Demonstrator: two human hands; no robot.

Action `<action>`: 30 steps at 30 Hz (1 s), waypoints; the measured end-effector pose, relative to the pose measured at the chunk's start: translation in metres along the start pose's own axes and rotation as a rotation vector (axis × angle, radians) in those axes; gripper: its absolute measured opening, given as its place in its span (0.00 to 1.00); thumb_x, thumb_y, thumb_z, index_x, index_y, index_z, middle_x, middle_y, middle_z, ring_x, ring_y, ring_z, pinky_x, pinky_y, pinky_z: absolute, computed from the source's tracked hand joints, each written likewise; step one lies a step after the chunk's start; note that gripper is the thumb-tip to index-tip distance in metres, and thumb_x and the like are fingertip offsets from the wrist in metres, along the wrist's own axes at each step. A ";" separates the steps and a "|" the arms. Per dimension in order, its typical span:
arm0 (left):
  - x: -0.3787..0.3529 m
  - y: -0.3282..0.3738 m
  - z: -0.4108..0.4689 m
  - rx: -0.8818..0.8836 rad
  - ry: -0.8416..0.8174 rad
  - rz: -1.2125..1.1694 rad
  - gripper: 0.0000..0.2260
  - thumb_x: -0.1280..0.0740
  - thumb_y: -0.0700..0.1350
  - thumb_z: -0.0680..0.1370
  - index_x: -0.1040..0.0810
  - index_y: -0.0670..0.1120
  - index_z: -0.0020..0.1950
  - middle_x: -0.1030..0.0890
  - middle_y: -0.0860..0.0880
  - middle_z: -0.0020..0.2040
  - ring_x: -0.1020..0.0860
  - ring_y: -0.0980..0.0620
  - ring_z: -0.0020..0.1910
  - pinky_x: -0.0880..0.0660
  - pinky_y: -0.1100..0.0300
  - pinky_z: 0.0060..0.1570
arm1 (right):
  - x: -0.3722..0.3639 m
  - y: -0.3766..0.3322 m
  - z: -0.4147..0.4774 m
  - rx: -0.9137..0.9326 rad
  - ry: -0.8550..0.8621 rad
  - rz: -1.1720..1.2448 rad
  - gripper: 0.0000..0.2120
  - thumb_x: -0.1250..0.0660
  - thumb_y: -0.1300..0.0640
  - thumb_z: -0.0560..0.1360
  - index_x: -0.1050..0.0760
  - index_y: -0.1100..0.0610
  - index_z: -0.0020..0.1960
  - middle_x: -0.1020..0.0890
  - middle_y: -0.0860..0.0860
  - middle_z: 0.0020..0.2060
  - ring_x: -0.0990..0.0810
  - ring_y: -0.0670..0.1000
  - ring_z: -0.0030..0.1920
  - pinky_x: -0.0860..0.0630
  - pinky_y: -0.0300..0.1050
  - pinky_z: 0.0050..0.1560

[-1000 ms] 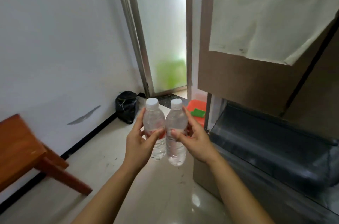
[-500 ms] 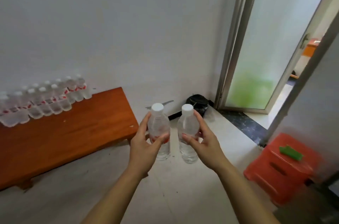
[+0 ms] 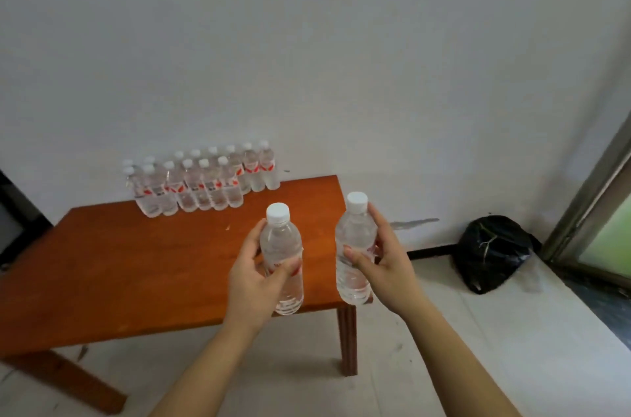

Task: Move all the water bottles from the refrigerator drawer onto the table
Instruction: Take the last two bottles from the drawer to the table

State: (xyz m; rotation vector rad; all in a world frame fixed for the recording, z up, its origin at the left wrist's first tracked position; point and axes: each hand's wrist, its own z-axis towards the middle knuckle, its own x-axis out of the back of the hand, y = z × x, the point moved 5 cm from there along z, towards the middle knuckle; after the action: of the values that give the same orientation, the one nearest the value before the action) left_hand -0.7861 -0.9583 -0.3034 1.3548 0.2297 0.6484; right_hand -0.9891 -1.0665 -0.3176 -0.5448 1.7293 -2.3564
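My left hand (image 3: 254, 276) grips a clear water bottle (image 3: 282, 245) with a white cap and a red label, held upright above the near right part of the wooden table (image 3: 136, 263). My right hand (image 3: 384, 263) holds a second, matching water bottle (image 3: 353, 245) upright over the table's right edge. Several more bottles (image 3: 201, 184) stand in two rows at the table's back edge against the wall. The refrigerator is out of view.
A black plastic bag (image 3: 491, 252) lies on the floor by the wall, right of the table. A door frame (image 3: 587, 198) rises at the far right. The table's right front leg (image 3: 347, 338) stands close to my forearms.
The view has swung left from the refrigerator to the table. Both hands have carried their bottles closer to the table and moved them slightly apart.
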 end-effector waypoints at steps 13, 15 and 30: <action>0.041 -0.045 0.240 0.018 0.178 0.067 0.37 0.22 0.47 0.69 0.34 0.54 0.75 0.22 0.58 0.64 0.22 0.61 0.60 0.23 0.62 0.56 | -0.098 0.046 0.266 -0.043 -0.149 0.015 0.46 0.23 0.52 0.71 0.47 0.44 0.80 0.34 0.27 0.66 0.32 0.42 0.72 0.30 0.45 0.71; 0.046 -0.064 0.266 0.042 0.172 0.073 0.37 0.22 0.48 0.70 0.35 0.55 0.75 0.23 0.57 0.65 0.21 0.58 0.61 0.23 0.57 0.58 | -0.116 0.060 0.290 -0.055 -0.176 -0.010 0.46 0.22 0.50 0.71 0.46 0.44 0.80 0.34 0.24 0.64 0.31 0.38 0.70 0.29 0.37 0.67; 0.068 -0.252 0.464 0.259 -0.090 0.252 0.30 0.20 0.50 0.66 0.27 0.52 0.65 0.20 0.56 0.60 0.21 0.53 0.59 0.24 0.45 0.60 | -0.219 0.183 0.408 -0.297 -0.081 -0.405 0.36 0.20 0.49 0.68 0.35 0.42 0.70 0.24 0.40 0.63 0.24 0.44 0.62 0.24 0.43 0.61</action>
State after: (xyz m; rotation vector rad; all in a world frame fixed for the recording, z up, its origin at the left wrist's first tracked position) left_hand -0.4180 -1.3239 -0.4249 1.6758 0.0712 0.7849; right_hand -0.6449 -1.4091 -0.4264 -1.1159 2.1103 -2.2815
